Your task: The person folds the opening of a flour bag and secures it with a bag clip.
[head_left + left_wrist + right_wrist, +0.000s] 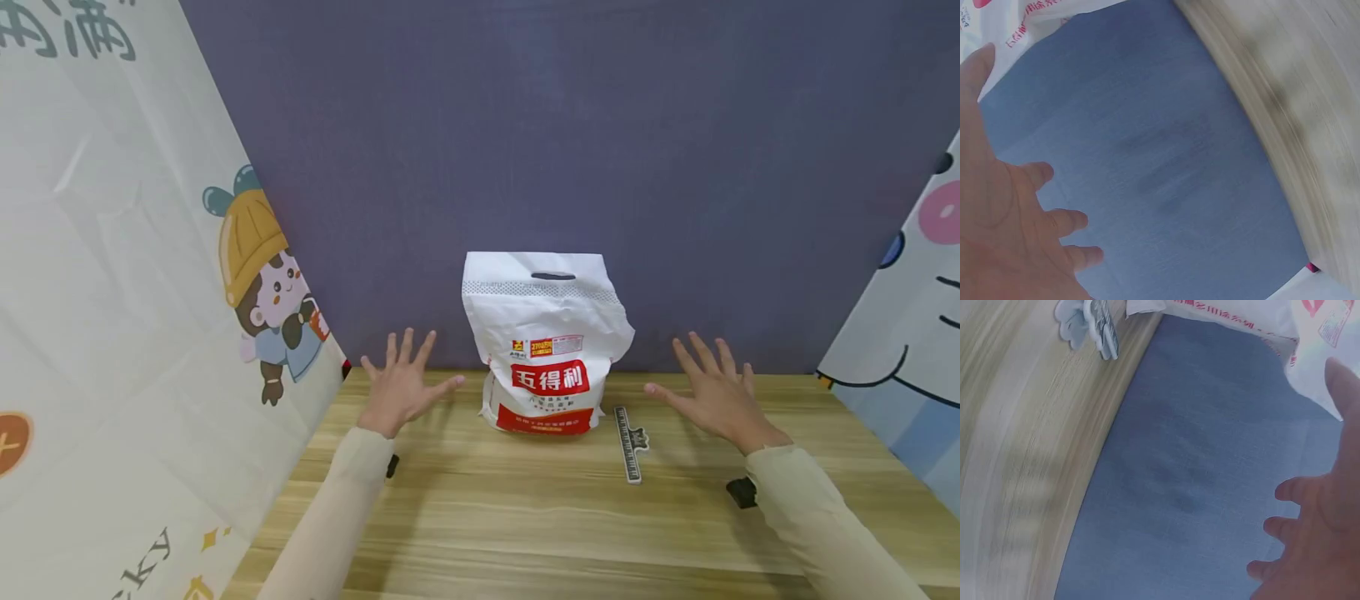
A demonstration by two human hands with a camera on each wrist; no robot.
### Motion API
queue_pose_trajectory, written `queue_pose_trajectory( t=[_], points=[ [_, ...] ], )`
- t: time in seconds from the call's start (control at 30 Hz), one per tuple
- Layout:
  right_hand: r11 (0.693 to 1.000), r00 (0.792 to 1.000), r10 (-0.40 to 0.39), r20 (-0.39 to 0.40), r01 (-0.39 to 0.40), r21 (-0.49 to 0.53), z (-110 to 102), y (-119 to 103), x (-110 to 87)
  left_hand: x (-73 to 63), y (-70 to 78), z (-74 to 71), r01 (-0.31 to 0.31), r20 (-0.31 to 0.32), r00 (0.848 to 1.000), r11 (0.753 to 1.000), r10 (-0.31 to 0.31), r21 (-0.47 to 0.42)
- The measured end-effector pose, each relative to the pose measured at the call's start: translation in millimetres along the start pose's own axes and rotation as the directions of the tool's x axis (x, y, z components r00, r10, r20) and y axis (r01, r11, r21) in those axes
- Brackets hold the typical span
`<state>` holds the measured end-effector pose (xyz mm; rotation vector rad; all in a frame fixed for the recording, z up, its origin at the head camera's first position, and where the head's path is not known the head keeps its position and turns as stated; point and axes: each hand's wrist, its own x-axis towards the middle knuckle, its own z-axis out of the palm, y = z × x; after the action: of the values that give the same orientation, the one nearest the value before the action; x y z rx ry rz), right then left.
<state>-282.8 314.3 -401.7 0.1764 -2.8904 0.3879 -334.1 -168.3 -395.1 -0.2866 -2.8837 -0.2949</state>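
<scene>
A white plastic flour bag (551, 350) with red printing and a slot handle stands upright on the wooden table, close to the back wall. To its left my left hand (405, 387) is held with fingers spread, apart from the bag. My right hand (716, 396) is likewise spread, off to the bag's right, holding nothing. Between the bag and the right hand lies a long sealing clip (628, 446) with a black-and-white pattern and a lever. In the right wrist view the clip (1091, 325) shows at the top left.
The wooden table (525, 508) ends at a dark blue-grey cloth wall (555, 150). A white printed sheet with a cartoon figure (281, 292) hangs on the left. Another printed sheet (915, 333) borders the right side.
</scene>
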Motion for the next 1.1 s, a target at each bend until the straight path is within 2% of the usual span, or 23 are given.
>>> queue_pose_trajectory(
  t=[0.13,0.33,0.43,0.53,0.73,0.93,1.1],
  points=[
    [0.999,1.000,-0.009,-0.024,0.010,0.035,-1,-2,-2.6,-4.5,1.6,-0.9,-0.001,0.009,1.000,1.000,0.001,0.005],
    [0.994,0.993,-0.032,-0.110,0.043,0.098,-1,-6,-4.0,-9.3,4.1,0.6,-0.015,-0.003,1.000,1.000,0.015,-0.024],
    [0.989,0.990,-0.031,-0.137,0.050,0.137,-1,-9,-3.2,-9.8,5.9,2.2,-0.030,-0.038,0.999,0.999,0.029,-0.045],
    [0.985,0.990,-0.023,-0.141,0.047,0.166,-2,-14,-3.3,-9.6,9.4,3.2,-0.065,-0.113,0.992,0.996,0.058,-0.062],
    [0.982,0.987,-0.032,-0.159,0.060,0.179,-3,-21,-3.6,-9.7,20.2,1.8,-0.143,-0.279,0.955,0.981,0.102,-0.131],
    [0.973,0.981,-0.020,-0.194,0.063,0.220,-2,-25,-2.8,-8.9,30.0,-1.7,-0.190,-0.366,0.922,0.971,0.127,-0.142],
    [0.960,0.973,-0.004,-0.232,0.069,0.271,-2,-29,-0.6,-4.9,38.2,-5.8,-0.255,-0.433,0.885,0.956,0.171,-0.143]
  ],
)
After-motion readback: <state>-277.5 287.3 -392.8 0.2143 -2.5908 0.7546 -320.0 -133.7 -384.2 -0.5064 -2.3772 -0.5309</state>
